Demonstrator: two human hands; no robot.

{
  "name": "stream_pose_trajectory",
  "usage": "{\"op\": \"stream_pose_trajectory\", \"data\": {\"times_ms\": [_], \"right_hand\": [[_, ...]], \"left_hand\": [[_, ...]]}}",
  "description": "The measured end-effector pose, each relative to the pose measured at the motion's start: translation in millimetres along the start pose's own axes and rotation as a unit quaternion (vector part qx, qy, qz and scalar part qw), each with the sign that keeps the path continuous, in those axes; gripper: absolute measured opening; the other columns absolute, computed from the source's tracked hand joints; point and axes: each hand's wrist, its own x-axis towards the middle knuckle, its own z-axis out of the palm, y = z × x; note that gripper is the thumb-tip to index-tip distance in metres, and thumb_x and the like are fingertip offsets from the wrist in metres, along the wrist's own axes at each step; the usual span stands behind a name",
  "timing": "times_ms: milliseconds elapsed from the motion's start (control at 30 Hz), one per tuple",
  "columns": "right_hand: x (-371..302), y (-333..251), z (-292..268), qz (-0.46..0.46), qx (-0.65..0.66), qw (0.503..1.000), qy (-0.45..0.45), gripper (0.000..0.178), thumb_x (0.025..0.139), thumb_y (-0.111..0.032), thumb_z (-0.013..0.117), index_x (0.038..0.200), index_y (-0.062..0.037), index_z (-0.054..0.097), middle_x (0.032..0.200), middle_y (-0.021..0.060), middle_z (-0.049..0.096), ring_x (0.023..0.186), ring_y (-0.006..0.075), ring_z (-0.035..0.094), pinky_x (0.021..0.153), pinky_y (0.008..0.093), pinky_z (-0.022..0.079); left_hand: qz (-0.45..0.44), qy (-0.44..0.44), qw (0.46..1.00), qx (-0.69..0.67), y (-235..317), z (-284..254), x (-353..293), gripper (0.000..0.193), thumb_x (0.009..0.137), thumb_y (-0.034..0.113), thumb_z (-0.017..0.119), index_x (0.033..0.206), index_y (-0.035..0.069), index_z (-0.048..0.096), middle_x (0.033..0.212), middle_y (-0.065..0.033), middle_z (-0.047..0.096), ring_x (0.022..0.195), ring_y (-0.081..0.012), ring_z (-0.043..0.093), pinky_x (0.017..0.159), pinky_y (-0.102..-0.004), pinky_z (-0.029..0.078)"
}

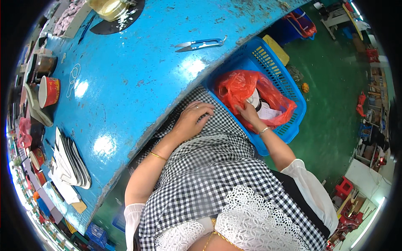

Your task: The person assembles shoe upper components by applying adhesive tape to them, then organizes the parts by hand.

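My left hand (189,121) lies on the black-and-white checked apron (209,146) over my lap, fingers loosely bent and apart, holding nothing. On the right, my right hand (250,115) reaches into a crumpled red plastic bag (236,85). Its fingertips are partly hidden by the plastic and touch the bag's inside near some white flat pieces (268,112), whose kind I cannot make out. Something dark lies beside these pieces. The bag sits in a blue plastic basket (293,90) with slotted walls, beside the table's edge.
Thread snips (200,44) lie on the worn blue table (138,58) near its edge. A stack of white, dark-edged cut pieces (71,161), a red paper tub (49,92) and a loop of white cord (74,77) are at the left. Green floor (331,104) stretches beyond the basket.
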Motion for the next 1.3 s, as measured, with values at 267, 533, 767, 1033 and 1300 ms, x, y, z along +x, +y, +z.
{"op": "stream_pose_trajectory", "data": {"times_ms": [267,533,767,1033,1300], "right_hand": [[-19.5,-150.6,-33.6,-0.309,0.014,0.948,-0.074,0.028,0.094,-0.017,0.058,0.119,-0.0061,0.051,0.094,0.0231,0.066,0.085,0.0415,0.066,0.070,0.0478,0.050],[24.6,-228.4,-175.6,-0.308,0.350,0.883,0.052,0.019,0.096,-0.013,0.059,0.111,-0.0006,0.063,0.079,0.0044,0.064,0.076,0.0110,0.063,0.070,0.0260,0.051],[208.5,-253.0,-290.5,-0.063,0.623,0.777,0.064,0.057,0.096,-0.019,0.064,0.139,0.0062,0.037,0.144,0.0251,0.035,0.128,0.0357,0.046,0.112,0.0431,0.041],[302.7,-268.5,-325.0,0.093,0.535,0.839,0.024,0.047,0.084,-0.030,0.079,0.115,-0.0028,0.057,0.108,0.0120,0.062,0.099,0.0227,0.059,0.086,0.0341,0.053],[289.5,-307.0,-263.7,-0.083,0.551,0.825,0.094,0.041,0.087,-0.005,0.072,0.123,-0.0006,0.055,0.119,0.0122,0.063,0.111,0.0264,0.061,0.093,0.0429,0.053]], "left_hand": [[0.008,0.032,0.999,-0.028,-3.8,-3.3,-1.0,0.009,0.087,0.003,0.062,0.096,0.005,0.064,0.111,-0.0114,0.068,0.111,-0.0308,0.061,0.107,-0.0451,0.040],[0.014,0.030,0.998,-0.048,-11.3,-1.9,-8.5,0.009,0.086,0.003,0.064,0.095,0.004,0.065,0.108,-0.0097,0.067,0.110,-0.0280,0.062,0.103,-0.0426,0.043],[0.001,0.025,0.999,-0.037,-8.6,-3.2,-8.4,0.010,0.087,0.003,0.063,0.097,0.004,0.064,0.111,-0.0096,0.067,0.110,-0.0271,0.061,0.104,-0.0424,0.043],[-0.026,0.027,0.994,-0.099,-14.5,-7.3,-15.7,0.010,0.090,0.003,0.060,0.099,0.004,0.063,0.118,-0.0105,0.064,0.116,-0.0285,0.058,0.100,-0.0398,0.047],[-0.067,-0.015,0.987,-0.148,32.1,-40.1,-19.6,0.022,0.087,-0.001,0.060,0.109,0.003,0.058,0.122,-0.0132,0.059,0.118,-0.0293,0.056,0.103,-0.0377,0.045]]}}
